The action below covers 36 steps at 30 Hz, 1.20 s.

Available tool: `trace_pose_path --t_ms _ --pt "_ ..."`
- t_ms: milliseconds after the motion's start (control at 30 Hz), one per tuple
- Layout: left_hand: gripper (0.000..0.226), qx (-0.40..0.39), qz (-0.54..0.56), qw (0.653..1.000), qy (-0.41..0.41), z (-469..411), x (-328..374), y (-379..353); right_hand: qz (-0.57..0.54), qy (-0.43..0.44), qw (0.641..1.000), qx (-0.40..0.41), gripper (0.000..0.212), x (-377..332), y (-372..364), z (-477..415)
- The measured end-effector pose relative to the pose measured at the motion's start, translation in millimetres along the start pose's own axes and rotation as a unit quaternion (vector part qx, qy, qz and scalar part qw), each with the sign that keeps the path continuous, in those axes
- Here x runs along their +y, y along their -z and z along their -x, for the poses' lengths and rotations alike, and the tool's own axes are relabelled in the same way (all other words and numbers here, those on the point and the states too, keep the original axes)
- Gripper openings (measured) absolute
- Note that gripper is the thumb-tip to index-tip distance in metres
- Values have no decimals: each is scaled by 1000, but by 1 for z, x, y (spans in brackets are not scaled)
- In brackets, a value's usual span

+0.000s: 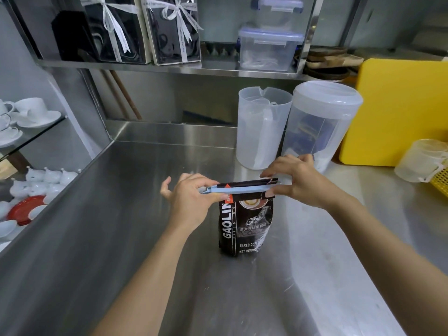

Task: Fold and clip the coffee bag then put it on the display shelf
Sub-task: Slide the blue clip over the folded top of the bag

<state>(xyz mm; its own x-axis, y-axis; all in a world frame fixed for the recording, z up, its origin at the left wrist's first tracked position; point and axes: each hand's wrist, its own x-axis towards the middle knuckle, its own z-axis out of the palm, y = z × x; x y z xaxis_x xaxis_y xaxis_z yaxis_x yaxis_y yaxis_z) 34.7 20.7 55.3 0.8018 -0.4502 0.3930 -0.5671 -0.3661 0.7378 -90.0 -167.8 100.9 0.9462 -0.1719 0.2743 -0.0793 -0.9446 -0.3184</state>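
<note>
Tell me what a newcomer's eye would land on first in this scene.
First, the black coffee bag standing upright mid-counter, with a long pale blue clip across its folded top, pinched by the left hand and right hand at either end. Next, the bright yellow board leaning at the right, behind two translucent plastic jugs.

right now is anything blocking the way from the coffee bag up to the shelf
Nothing visible stands in the way. The coffee bag stands on the steel counter with open air above it. The shelf already holds gift boxes and plastic containers.
</note>
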Motion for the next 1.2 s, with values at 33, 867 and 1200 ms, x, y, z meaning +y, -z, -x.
trace_pose_path --t_ms 33,867,1200 --pt "25 0 -2 1000 2 -1 -1 1 9 -11 1000 -9 31 3 1 1" --pt "28 -78 -84 990 -85 -6 17 0 52 10 998 39 14 -3 -15 15" --pt "35 -2 -129 963 -238 20 7 -1 40 83 996 -4 21 -20 -8 22"
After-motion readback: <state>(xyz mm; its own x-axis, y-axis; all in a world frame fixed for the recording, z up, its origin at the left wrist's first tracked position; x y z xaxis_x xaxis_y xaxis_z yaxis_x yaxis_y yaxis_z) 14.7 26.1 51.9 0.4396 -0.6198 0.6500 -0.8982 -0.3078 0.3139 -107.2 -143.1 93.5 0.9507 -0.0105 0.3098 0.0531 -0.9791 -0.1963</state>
